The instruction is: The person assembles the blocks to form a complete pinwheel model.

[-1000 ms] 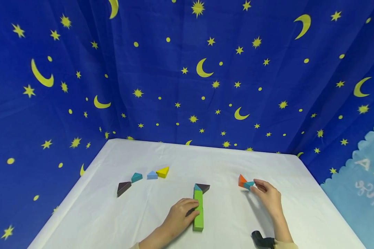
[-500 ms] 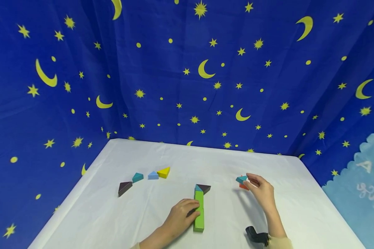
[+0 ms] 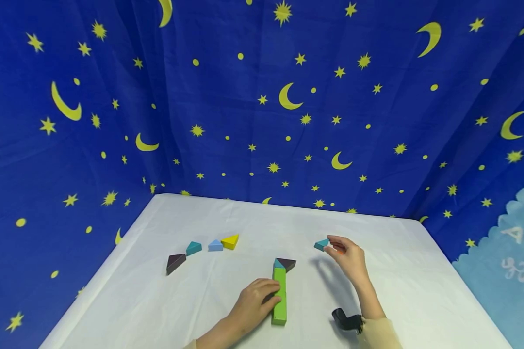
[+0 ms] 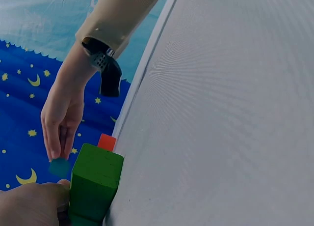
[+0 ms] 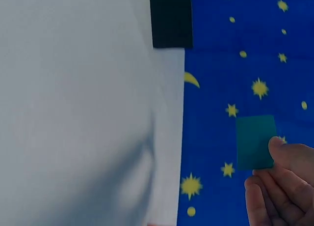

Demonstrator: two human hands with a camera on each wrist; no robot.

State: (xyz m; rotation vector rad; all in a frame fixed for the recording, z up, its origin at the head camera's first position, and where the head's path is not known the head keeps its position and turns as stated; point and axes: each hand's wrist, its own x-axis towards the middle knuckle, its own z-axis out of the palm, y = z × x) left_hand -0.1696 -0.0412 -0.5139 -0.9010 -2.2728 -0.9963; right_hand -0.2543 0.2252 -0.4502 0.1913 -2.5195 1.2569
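My left hand [image 3: 252, 303] rests at the left side of two green blocks [image 3: 279, 310] in line, bent fingers and thumb touching them. Against their far end sit a blue triangular block [image 3: 278, 263] and a dark brown triangular block [image 3: 289, 264]. My right hand [image 3: 349, 259] pinches a teal triangular block [image 3: 320, 245] between thumb and fingers, above the table. In the right wrist view the teal block shows a flat rectangular face. An orange block [image 3: 339, 250] stands behind the right hand, mostly hidden by it.
At the left lie a dark brown triangle [image 3: 175, 264], a teal triangle [image 3: 194, 248], a light blue triangle [image 3: 215, 246] and a yellow triangle [image 3: 230, 241]. A white cloth [image 3: 227, 295] covers the table. Blue star-patterned curtain [image 3: 262, 121] surrounds it. A black device [image 3: 346, 320] is strapped at the right wrist.
My right hand has lifted the teal block from beside the orange block and carried it left. My left hand stays on the green blocks.
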